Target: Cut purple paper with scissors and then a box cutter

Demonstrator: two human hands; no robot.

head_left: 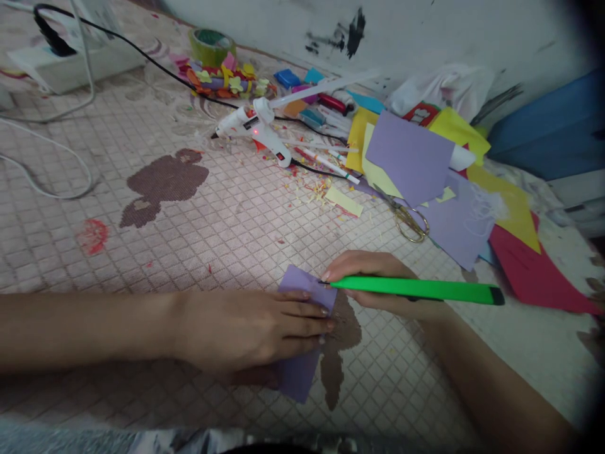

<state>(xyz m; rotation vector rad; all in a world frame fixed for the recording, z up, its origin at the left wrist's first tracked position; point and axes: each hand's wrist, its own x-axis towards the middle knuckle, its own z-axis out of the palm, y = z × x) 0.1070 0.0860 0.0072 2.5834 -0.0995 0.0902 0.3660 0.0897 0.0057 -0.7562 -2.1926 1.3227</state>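
Observation:
A strip of purple paper [297, 378] lies on the patterned tablecloth near the front edge. My left hand [250, 328] rests flat across it, palm down, with the fingers stretched out to the right. My right hand [373, 280] is closed around a bright green pen-like tool [425, 290] with a dark end. The tool's thin dark tip meets the upper right part of the purple paper, just beyond my left fingertips. The tool slants out to the right over my right hand.
A white glue gun [255, 129] with a lit red light lies at the back middle. Gold-handled scissors [411, 224] lie beside coloured sheets [411, 154] at right. Paper scraps, green tape [212, 47], cables and a power strip [70, 63] are farther back.

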